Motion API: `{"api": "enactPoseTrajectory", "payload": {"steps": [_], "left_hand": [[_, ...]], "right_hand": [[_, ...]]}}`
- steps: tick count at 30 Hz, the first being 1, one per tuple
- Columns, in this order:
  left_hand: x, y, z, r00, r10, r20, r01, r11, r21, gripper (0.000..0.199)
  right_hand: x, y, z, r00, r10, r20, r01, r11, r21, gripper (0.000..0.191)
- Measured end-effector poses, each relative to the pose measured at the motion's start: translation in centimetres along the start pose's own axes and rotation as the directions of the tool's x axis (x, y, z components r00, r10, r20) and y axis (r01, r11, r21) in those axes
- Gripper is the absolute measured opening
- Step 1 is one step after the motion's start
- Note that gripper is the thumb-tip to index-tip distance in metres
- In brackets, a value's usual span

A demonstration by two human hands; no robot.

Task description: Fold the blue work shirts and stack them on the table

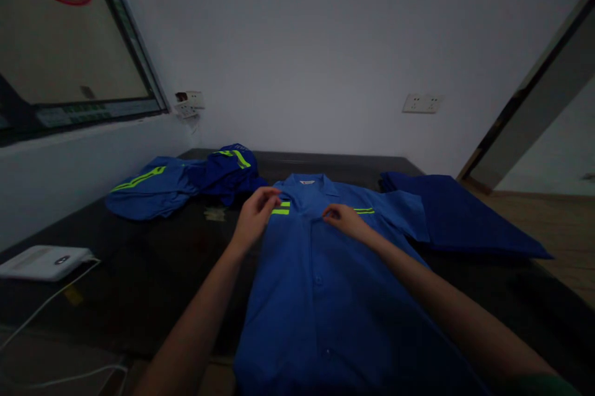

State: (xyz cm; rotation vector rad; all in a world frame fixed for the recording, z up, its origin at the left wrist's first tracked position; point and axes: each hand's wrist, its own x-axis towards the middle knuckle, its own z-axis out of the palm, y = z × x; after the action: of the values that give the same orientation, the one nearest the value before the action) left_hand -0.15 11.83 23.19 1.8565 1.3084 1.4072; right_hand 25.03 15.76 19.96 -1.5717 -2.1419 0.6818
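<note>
A blue short-sleeved work shirt [290, 272] lies front up with its collar at the far end. It has a buttoned front and yellow-green reflective strips across the chest. My left hand [255, 216] is over the shirt's left shoulder edge, fingers bent, with a small gap between thumb and fingertips. My right hand [344, 220] is at the upper front, near the button placket; its thumb and fingers are curled together, seemingly on the cloth. The right sleeve spreads out flat, while the left sleeve does not show.
Crumpled blue garments with reflective strips [153, 188] lie at the back left of the dark table [153, 272]. A folded dark blue cloth [450, 213] is on the right. At the left edge sits a white device [44, 261] with a cable. Wall sockets [422, 103] are behind.
</note>
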Motion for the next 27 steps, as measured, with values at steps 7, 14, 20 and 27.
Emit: {"api": "enactPoseTrajectory", "payload": {"steps": [7,14,20,27], "left_hand": [[12.5,-14.0,0.2,0.986,-0.064,0.155,-0.015,0.888,0.459,0.046],[16.6,-19.4,-1.1,0.873,-0.046,0.486,-0.173,0.902,0.396,0.023],[19.0,-20.8,1.4,0.829,-0.028,0.558,-0.151,0.95,0.273,0.033],[20.0,-22.6,4.4,0.865,-0.056,0.499,-0.143,0.925,0.351,0.028]], "right_hand": [[8.8,4.1,1.1,0.969,0.215,-0.124,-0.219,0.975,-0.023,0.017],[11.4,7.1,2.2,0.96,0.267,-0.082,-0.257,0.959,0.12,0.024],[12.1,7.8,1.6,0.964,0.229,0.136,-0.266,0.848,0.459,0.022],[8.3,6.2,-0.7,0.973,0.153,0.173,-0.227,0.767,0.6,0.039]]}}
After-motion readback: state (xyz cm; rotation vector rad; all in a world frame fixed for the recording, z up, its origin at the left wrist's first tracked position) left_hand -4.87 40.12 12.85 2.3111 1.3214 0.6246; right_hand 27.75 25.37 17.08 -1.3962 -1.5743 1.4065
